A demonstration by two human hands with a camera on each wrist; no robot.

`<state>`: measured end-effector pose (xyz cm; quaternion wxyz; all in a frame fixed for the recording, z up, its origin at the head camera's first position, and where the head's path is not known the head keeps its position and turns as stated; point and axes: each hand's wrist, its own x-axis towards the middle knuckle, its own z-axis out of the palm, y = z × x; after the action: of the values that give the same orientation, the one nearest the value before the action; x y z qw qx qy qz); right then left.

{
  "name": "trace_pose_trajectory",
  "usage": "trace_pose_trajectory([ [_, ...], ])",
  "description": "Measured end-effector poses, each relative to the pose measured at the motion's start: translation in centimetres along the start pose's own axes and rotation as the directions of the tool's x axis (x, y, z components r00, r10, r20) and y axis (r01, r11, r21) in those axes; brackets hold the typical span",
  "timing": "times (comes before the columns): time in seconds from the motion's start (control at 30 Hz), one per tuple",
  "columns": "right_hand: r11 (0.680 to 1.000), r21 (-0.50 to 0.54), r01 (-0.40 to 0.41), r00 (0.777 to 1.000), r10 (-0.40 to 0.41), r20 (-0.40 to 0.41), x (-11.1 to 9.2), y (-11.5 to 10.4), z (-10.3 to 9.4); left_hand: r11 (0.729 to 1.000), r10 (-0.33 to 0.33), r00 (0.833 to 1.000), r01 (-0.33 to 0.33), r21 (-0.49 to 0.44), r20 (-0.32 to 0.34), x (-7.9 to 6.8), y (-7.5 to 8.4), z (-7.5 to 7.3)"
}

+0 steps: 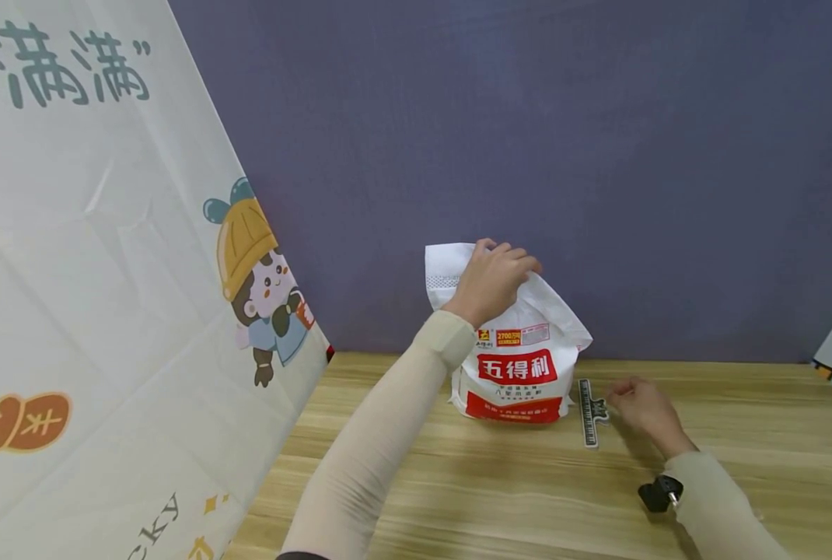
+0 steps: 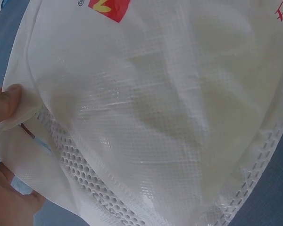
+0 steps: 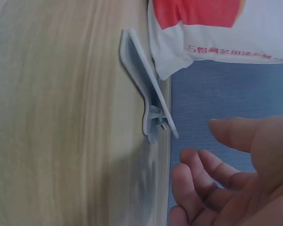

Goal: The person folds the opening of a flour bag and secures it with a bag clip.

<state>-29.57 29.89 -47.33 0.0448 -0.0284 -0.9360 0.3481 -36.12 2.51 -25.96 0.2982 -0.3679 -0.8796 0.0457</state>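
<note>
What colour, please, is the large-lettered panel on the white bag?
The panel is red with white characters, clearest in the head view.

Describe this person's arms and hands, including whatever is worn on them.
The left hand and right hand are gloveless. The left sleeve is long, plain and pale cream, with a thicker wrist band and a dark edge at the picture's bottom. The right sleeve is similarly pale; a small black device sits beside its cuff.
</note>
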Motion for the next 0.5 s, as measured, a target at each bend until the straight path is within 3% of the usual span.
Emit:
trace_pose_trajectory([
  [0.5,0.999,-0.04,-0.02,0.997,0.023,0.076,-0.33,0.9,1.04,1.0,-0.009,1.0,0.009,-0.025,-0.01,-0.19,0.08,-0.04],
])
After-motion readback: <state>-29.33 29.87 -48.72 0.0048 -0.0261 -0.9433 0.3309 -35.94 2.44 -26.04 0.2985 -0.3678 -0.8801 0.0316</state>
